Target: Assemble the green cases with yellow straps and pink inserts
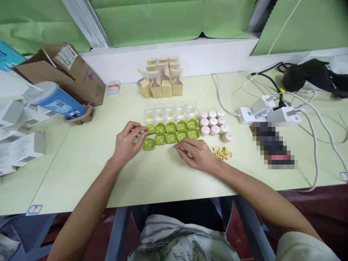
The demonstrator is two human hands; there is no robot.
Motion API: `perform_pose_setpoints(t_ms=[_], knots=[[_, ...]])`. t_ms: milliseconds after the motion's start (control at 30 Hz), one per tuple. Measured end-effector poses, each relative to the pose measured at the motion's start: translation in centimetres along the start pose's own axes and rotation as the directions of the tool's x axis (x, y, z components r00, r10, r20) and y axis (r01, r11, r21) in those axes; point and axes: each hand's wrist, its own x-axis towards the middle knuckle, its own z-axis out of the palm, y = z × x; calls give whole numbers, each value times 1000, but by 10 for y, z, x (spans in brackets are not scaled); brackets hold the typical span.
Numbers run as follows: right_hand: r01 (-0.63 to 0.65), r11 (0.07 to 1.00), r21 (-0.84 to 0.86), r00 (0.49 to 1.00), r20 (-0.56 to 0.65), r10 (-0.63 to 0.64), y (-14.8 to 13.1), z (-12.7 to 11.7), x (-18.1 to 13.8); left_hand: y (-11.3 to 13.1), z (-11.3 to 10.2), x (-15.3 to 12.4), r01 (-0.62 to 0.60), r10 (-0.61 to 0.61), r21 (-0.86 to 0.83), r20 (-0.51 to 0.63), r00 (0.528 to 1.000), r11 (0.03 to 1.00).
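Observation:
Two rows of green square cases [171,132] lie in the middle of the pale table [81,159]. My left hand [127,141] is at the left end of the back row, fingers pinched on a small yellow piece [148,124] over the leftmost green case. My right hand [194,152] rests on the table just in front of the green cases, fingers curled with the tips on the surface; nothing shows in it. Behind the green cases stand clear plastic lids [171,110]. Right of them lie pink round pieces [214,125]. A pile of small yellow pieces [223,153] lies beside my right wrist.
Small tan cartons [161,78] stand at the back centre. At the left are a brown cardboard box [67,69], a blue-labelled tub [54,99] and white boxes [21,148]. On the right lie a white power strip [258,114], cables, a black bag [312,74] and a blurred-out dark object [273,148].

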Motion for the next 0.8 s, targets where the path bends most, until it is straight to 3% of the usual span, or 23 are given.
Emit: perform_pose_setpoints(t_ms=[67, 133, 200, 267, 367, 433, 533, 600, 733, 800], knots=[[1, 986, -167, 991, 134, 21, 1, -21, 1, 2, -5, -1, -62, 63, -6, 41, 997, 998], [-60, 947, -317, 955, 259, 147, 0, -50, -2, 4, -9, -2, -133, 133, -5, 126, 983, 991], [-195, 891, -411, 889, 309, 337, -3, -77, -8, 5, -11, -4, -175, 170, 9, 203, 964, 984], [-322, 812, -487, 791, 332, 513, -8, -94, -15, 6, -12, -5, -195, 183, 24, 245, 952, 981], [-403, 648, -646, 634, 314, 707, -16, -94, -24, 7, -13, -6, -216, 199, 35, 267, 943, 976], [-397, 548, -736, 574, 267, 774, -21, -82, -27, 8, -15, -5, -216, 187, 61, 316, 930, 974], [-378, 498, -781, 572, 225, 789, -27, -67, -28, 10, -20, -4, -200, 130, 133, 413, 901, 971], [-363, 499, -787, 583, 226, 780, -28, -63, -28, 12, -23, -3, -198, 120, 148, 418, 901, 969], [-345, 491, -800, 559, 246, 792, -29, -63, -25, 17, -23, 0, -276, 246, 117, 221, 944, 954], [-349, 481, -804, 545, 243, 802, -29, -61, -24, 20, -19, 2, -360, 354, 111, 70, 933, 926]])
